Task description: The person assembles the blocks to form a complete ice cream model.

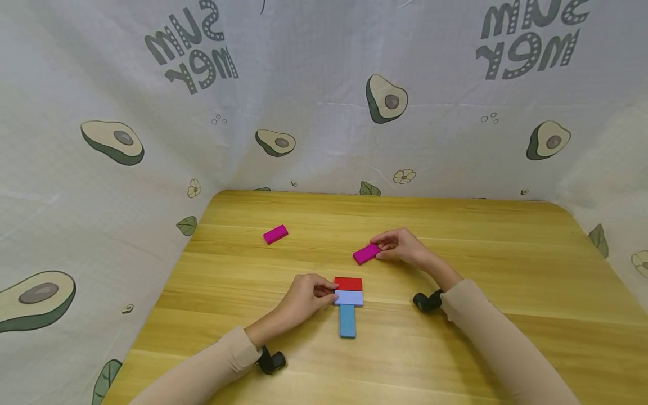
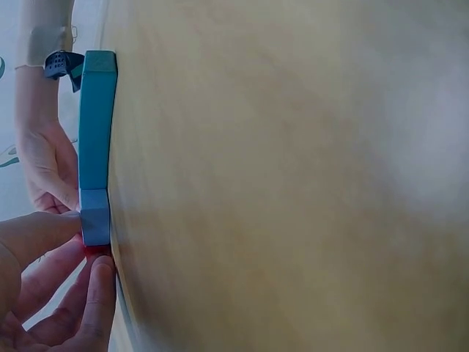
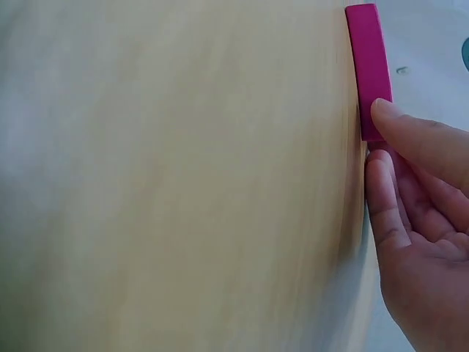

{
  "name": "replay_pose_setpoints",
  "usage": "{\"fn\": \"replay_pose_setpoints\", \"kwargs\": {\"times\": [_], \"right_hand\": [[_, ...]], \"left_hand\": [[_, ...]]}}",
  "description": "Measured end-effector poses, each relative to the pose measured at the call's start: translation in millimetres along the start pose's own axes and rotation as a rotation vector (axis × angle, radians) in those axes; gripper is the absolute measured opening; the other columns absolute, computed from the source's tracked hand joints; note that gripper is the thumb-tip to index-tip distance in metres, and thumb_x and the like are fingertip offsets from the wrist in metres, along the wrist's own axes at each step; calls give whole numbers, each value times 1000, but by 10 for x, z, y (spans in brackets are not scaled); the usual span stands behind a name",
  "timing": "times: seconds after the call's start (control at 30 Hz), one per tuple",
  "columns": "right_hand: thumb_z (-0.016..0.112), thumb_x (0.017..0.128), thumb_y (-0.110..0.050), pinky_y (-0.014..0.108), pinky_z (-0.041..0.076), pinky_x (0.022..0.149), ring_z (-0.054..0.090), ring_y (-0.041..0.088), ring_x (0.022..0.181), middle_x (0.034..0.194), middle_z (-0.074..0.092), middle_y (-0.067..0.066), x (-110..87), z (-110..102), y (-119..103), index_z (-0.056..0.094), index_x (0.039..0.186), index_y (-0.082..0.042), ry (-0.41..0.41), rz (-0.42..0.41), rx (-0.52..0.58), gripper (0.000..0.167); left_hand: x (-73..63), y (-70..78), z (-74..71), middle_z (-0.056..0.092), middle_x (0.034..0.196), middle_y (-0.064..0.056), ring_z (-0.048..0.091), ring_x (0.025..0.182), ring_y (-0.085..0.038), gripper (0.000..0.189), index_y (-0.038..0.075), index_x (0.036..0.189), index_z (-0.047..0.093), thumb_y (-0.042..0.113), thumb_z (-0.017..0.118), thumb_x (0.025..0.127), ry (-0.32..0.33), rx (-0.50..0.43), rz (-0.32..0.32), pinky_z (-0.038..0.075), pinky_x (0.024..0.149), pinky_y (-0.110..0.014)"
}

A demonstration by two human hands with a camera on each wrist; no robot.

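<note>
In the head view, the left hand (image 1: pixel 306 292) had thumb and fingers pinched on the left ends of the red block (image 1: pixel 348 283) and lavender block (image 1: pixel 350 298), which touched along their long sides. The blue block (image 1: pixel 347 322) ran from the lavender one toward the person. The right hand (image 1: pixel 402 246) gripped the right end of a magenta block (image 1: pixel 364 255), just beyond the red one and apart from it. Another magenta block (image 1: pixel 275 234) lay farther left on the wooden table (image 1: pixel 455 337).

In the left wrist view, the thumb met the lavender block and the fingertips the red; light, steady pressure seemed best, so that the join stayed square.

In the right wrist view, thumb and fingertip were clamped on one end of the magenta block, leaving most of it free. Whether it was lifted could not be told; keeping it level and turning it gently looked wise.
</note>
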State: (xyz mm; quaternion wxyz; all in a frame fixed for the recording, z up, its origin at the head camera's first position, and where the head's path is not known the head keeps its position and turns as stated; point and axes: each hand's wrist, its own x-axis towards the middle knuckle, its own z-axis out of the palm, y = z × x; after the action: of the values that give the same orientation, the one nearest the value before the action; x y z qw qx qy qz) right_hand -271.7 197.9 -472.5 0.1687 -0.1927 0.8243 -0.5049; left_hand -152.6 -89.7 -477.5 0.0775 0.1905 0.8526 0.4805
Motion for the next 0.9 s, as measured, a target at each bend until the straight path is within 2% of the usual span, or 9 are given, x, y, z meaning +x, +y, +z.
{"fn": "replay_pose_setpoints", "kwargs": {"times": [0.37,0.53,0.9], "right_hand": [[74,85,8,20,56,79,64,24,91,111,66,27,-24,26,-32,64,116,17,14,-13,-10,33],[75,85,8,19,55,77,64,22,89,109,66,25,-35,34,-22,64,115,16,22,13,3,33],[78,82,6,18,55,73,63,23,84,99,67,21,-44,65,-61,67,110,15,45,-1,-47,31]], "left_hand": [[-14,34,-11,73,95,-4,68,80,-8,18,1,105,77,7,76,89,1,6,-1,56,71,-16],[-11,32,-8,73,96,-4,68,80,-8,18,1,105,77,8,76,89,-3,9,-4,56,71,-16],[-2,26,-19,73,97,-4,67,80,-7,17,2,106,77,7,76,89,-7,19,-3,56,70,-16]]}}
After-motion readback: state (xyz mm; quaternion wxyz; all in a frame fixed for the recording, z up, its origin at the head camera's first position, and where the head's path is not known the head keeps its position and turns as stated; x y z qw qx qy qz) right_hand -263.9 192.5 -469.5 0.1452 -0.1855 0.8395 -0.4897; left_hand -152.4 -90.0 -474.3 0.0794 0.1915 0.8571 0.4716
